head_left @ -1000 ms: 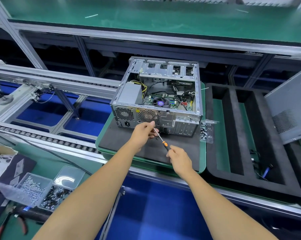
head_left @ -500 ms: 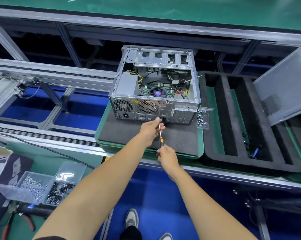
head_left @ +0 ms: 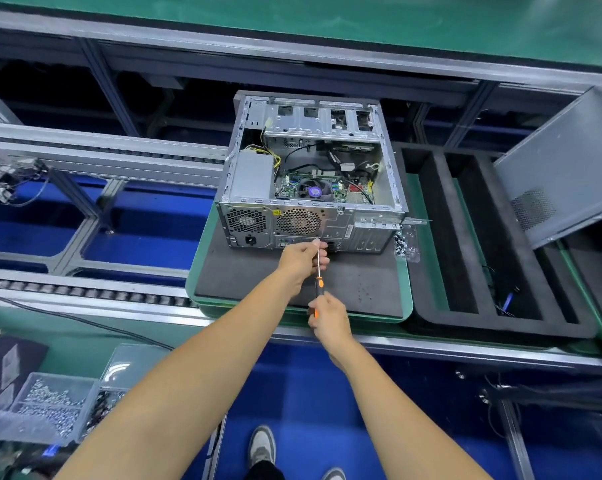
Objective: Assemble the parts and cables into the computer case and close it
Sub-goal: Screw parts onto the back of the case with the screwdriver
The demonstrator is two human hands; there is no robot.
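Note:
An open grey computer case (head_left: 389, 174) lies on a dark foam mat (head_left: 244, 278), its rear panel facing me and its motherboard, fan and cables exposed. My right hand (head_left: 329, 320) grips the orange-and-black handle of a screwdriver (head_left: 318, 282). The shaft points up at the rear panel. My left hand (head_left: 303, 256) pinches the shaft near its tip, right against the panel's lower edge. The tip itself is hidden by my fingers. The grey side panel (head_left: 566, 164) leans at the right.
A clear bag of screws (head_left: 407, 242) lies by the case's right corner. A black foam tray (head_left: 466, 237) with slots and cables stands to the right. Clear bins of screws (head_left: 53, 407) sit lower left, beside conveyor rails (head_left: 85, 292). My shoes (head_left: 261, 448) show below.
The screwdriver swung from slanted to nearly upright. Both hands moved slightly closer to the rear panel, and my head camera tilted further down.

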